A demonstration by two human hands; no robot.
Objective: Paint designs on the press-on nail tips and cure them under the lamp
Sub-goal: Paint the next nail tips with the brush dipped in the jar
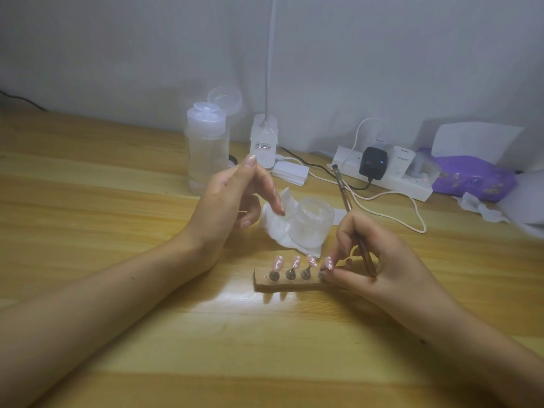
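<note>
**Right hand on the nail strip, left hand lifted free**

The strip (282, 283) with the nail tips (295, 262) lies flat about mid-table (117, 178), long side parallel to the near edge. Four pink glossy tips are visible, each on a small dark peg, in a row.

Right hand (382, 254): fingers curled round a brush (345, 195), whose handle slants up and away toward the back edge. The brush end is hidden inside the hand. Thumb and forefinger tips are on the rightmost tip (328, 262) and its peg, at the strip's right end.

Left hand (229, 198): raised off the table, left of and behind the strip. Thumb up, forefinger stretched out, other fingers loosely bent, nothing held.

Just behind the strip is a frosted glass cup (312, 219), sitting on a crumpled white wipe (272, 223).

Along the back edge, by the wall:
- a clear bottle (207, 148) with its flip lid open
- a white lamp base (264, 142) with its neck going up out of view
- a small stack of white pads (290, 172)
- a white power strip (391, 179) with a black plug (373, 164) and cables

A purple packet (474, 178) is toward the back right corner.
</note>
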